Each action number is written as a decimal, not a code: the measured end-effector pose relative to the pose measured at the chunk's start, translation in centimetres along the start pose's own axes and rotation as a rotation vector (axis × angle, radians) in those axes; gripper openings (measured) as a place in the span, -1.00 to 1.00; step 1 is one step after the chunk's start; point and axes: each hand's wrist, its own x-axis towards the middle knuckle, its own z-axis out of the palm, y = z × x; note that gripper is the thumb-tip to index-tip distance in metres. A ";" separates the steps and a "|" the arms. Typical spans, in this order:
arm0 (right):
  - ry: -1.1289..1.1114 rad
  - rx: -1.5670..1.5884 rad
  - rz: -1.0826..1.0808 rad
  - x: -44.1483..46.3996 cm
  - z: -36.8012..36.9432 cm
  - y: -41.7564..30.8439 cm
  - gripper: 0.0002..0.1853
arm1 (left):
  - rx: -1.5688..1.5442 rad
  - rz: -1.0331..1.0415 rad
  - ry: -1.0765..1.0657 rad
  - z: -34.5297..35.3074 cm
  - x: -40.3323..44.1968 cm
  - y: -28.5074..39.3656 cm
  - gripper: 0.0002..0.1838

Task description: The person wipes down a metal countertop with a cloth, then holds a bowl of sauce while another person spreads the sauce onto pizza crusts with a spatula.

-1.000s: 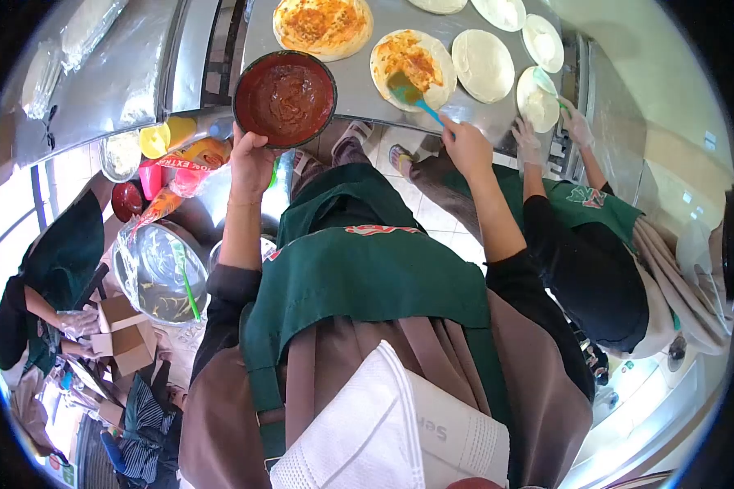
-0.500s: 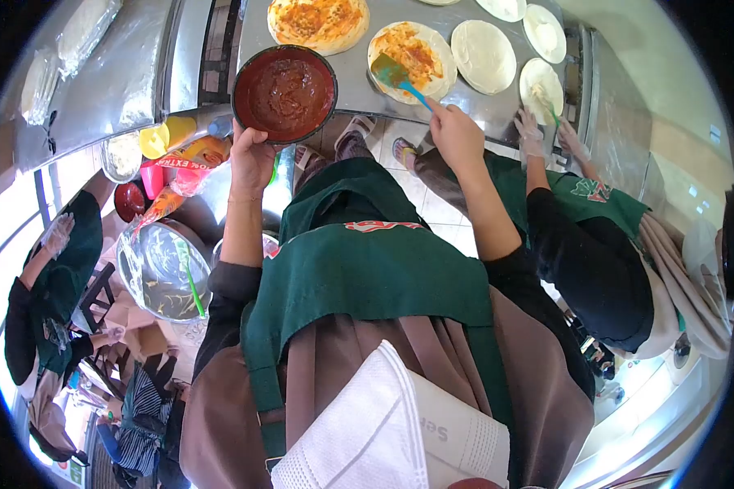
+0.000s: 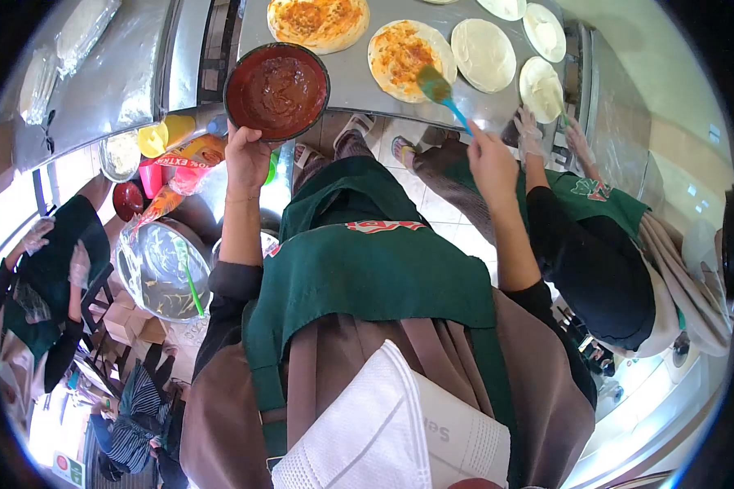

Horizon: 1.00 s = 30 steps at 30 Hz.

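Note:
My left hand (image 3: 249, 155) grips the edge of a bowl (image 3: 277, 91), dark outside and reddish inside, with thick red-brown sauce in it. In my right hand (image 3: 493, 159) is the blue handle of a spatula (image 3: 437, 88); its sauce-smeared head is over the right edge of a dough round (image 3: 408, 59) with orange-red sauce spread on it. Whether the head touches the dough I cannot tell. Another sauced dough round (image 3: 318, 23) lies behind the bowl. To the right of the spatula lies a plain pale dough round (image 3: 484, 55).
More pale rounds lie on the metal table (image 3: 359, 94). At right, a co-worker's gloved hands (image 3: 530, 134) are by a pale-topped round (image 3: 541, 88). A large metal bowl (image 3: 151, 285) with a green-handled spatula (image 3: 192, 285) stands lower left. Another gloved co-worker (image 3: 49, 277) is at far left.
My right hand and the spatula have moved right, from the middle of the sauced round to its edge. The bowl has shifted slightly left. The co-worker at far left has changed posture.

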 end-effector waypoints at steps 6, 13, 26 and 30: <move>0.015 0.264 -0.093 -0.5 4.6 -4.7 -0.65 | -0.010 -0.019 0.007 -0.5 0.3 0.3 -0.37; -0.087 0.524 -0.041 -1.8 10.5 -6.1 -0.56 | 0.009 0.002 0.047 -0.3 -0.3 0.8 -0.36; -0.080 0.648 0.133 -5.9 12.3 -3.7 -0.55 | 0.069 -0.041 -0.009 0.2 1.1 1.2 -0.35; -0.048 0.583 0.216 -7.5 10.0 -0.8 -0.62 | 0.077 -0.054 -0.031 0.8 1.4 1.2 -0.36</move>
